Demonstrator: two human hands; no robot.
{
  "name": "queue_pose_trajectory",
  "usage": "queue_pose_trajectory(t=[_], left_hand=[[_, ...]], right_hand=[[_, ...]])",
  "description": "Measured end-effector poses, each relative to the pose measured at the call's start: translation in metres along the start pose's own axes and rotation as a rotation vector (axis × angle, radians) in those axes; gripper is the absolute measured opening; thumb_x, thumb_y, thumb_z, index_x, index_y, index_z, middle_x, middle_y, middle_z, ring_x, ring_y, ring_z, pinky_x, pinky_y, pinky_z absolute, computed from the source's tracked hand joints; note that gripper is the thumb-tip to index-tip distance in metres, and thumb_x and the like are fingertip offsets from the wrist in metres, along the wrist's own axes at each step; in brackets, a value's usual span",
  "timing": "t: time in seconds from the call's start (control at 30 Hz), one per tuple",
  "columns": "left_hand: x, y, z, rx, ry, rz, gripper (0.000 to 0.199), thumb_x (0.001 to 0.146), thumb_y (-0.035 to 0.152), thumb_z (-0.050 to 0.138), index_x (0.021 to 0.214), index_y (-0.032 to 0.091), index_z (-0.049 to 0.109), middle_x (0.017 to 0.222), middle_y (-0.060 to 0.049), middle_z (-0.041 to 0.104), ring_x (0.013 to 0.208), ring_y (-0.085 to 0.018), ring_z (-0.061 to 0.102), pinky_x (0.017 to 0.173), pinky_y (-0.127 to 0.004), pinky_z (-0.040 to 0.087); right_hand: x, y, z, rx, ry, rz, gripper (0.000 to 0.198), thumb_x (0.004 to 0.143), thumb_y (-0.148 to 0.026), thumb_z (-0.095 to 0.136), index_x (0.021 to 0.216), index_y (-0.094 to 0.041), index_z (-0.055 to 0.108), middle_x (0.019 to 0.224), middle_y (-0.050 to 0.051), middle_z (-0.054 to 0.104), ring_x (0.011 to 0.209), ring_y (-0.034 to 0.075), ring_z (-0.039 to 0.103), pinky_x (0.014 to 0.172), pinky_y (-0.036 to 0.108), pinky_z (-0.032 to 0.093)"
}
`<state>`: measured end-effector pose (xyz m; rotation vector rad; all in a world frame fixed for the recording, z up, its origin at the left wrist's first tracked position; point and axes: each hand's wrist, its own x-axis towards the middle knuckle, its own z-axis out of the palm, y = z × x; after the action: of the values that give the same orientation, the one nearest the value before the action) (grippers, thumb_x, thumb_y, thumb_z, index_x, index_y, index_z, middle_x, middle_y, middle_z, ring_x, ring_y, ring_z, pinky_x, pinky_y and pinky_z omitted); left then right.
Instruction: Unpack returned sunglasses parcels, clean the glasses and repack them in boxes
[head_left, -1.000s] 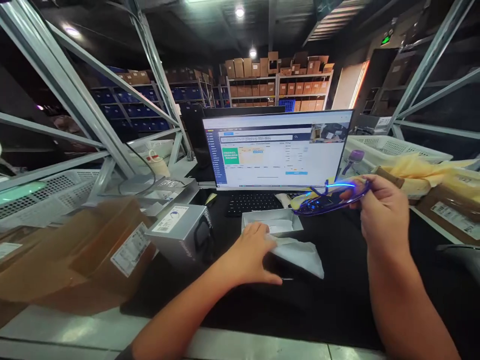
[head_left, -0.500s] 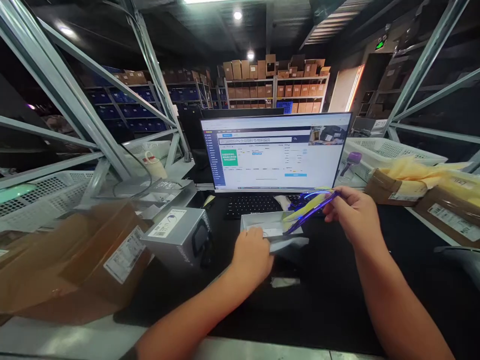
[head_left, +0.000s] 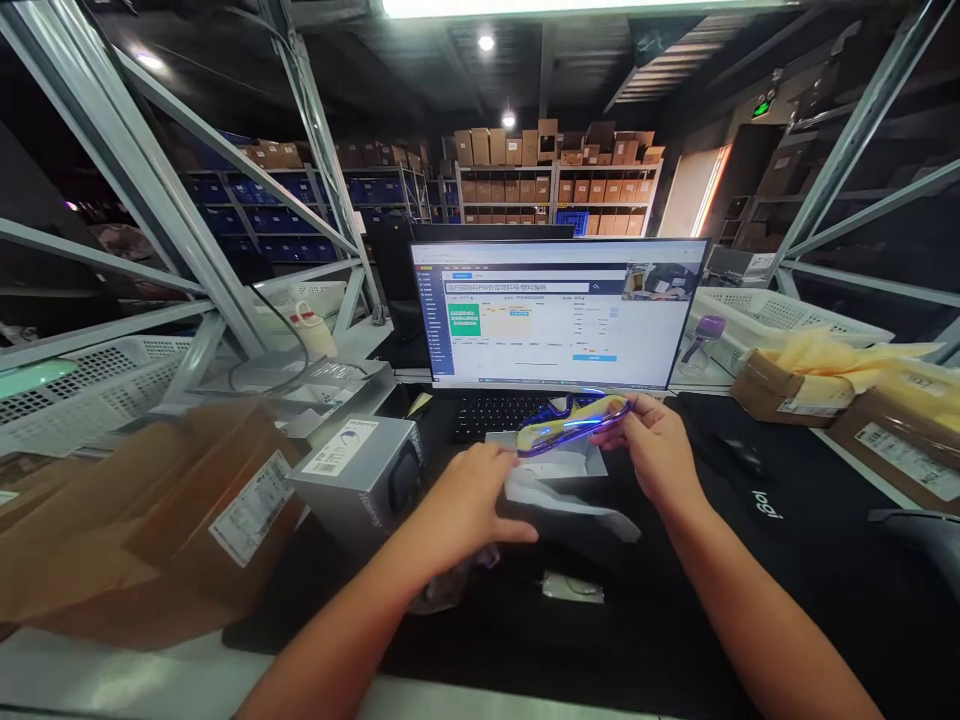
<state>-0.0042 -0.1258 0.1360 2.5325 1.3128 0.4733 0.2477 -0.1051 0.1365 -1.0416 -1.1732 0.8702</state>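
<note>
My right hand (head_left: 661, 452) pinches one end of a glossy blue-purple looped frame (head_left: 570, 428) with yellow along its inside; its exact kind I cannot make out. The frame hangs over a small open box (head_left: 589, 462) with a pale inside, in front of the keyboard (head_left: 487, 415). My left hand (head_left: 469, 500) is open at the box's left side, thumb stretched out, near the frame's other end. White sheet material (head_left: 581, 510) droops from the box's front. Below it lies a small clear packet (head_left: 574, 588). Crumpled clear plastic (head_left: 442, 592) shows under my left forearm.
A grey product box (head_left: 352, 490) and a large open carton (head_left: 195, 510) stand to the left. Behind the keyboard rises a monitor (head_left: 540, 350). On the right are a mouse (head_left: 739, 455), cartons with yellow wrapping (head_left: 795, 385) and a white basket (head_left: 787, 310).
The frame has swung down and left over the box, with my right hand moving left. My left hand has come off the box's front edge and opened. The white sheet spreads farther right.
</note>
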Motion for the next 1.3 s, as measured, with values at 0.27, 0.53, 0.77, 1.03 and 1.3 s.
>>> queue_pose_trajectory(t=[0.27, 0.53, 0.77, 1.03, 1.3], left_hand=[[0.0, 0.008, -0.004, -0.22, 0.332, 0.007, 0.09, 0.067, 0.038, 0.085, 0.145, 0.021, 0.045, 0.155, -0.016, 0.042, 0.141, -0.035, 0.041, 0.116, -0.052, 0.034], [0.005, 0.015, -0.007, -0.507, 0.259, 0.028, 0.017, 0.076, 0.032, 0.072, 0.086, 0.018, 0.072, 0.091, -0.006, 0.071, 0.088, -0.024, 0.065, 0.082, -0.035, 0.049], [0.008, 0.011, -0.003, -1.009, 0.005, -0.087, 0.031, 0.071, 0.04, 0.08, 0.086, 0.014, 0.07, 0.08, -0.003, 0.065, 0.075, -0.017, 0.06, 0.07, -0.027, 0.045], [0.008, 0.012, -0.003, -0.995, 0.066, -0.119, 0.031, 0.075, 0.045, 0.077, 0.082, 0.015, 0.069, 0.075, -0.002, 0.062, 0.069, -0.015, 0.058, 0.064, -0.026, 0.045], [0.004, 0.004, -0.027, -1.195, 0.08, -0.211, 0.03, 0.071, 0.042, 0.081, 0.076, 0.015, 0.069, 0.081, -0.004, 0.067, 0.064, -0.013, 0.065, 0.057, -0.022, 0.051]], right_hand=[[-0.018, 0.0, 0.022, -0.03, -0.076, -0.009, 0.046, 0.077, -0.061, 0.071, 0.083, -0.017, 0.058, 0.058, 0.0, 0.061, 0.05, 0.012, 0.059, 0.051, 0.023, 0.049], [-0.015, -0.015, 0.012, -0.085, -0.46, 0.067, 0.055, 0.067, -0.068, 0.077, 0.071, -0.016, 0.061, 0.053, -0.004, 0.051, 0.046, 0.008, 0.045, 0.046, 0.022, 0.037], [-0.015, -0.021, -0.001, -0.014, -0.608, 0.091, 0.05, 0.077, -0.064, 0.073, 0.08, -0.015, 0.064, 0.068, -0.003, 0.052, 0.062, 0.007, 0.044, 0.056, 0.02, 0.035], [-0.023, -0.014, 0.015, 0.128, -0.581, 0.183, 0.048, 0.081, -0.065, 0.069, 0.086, -0.018, 0.057, 0.073, 0.0, 0.064, 0.069, 0.013, 0.06, 0.072, 0.028, 0.05], [-0.008, -0.027, -0.021, -0.165, -0.621, 0.143, 0.044, 0.081, -0.058, 0.071, 0.077, -0.016, 0.058, 0.062, -0.004, 0.055, 0.056, 0.007, 0.051, 0.055, 0.02, 0.042]])
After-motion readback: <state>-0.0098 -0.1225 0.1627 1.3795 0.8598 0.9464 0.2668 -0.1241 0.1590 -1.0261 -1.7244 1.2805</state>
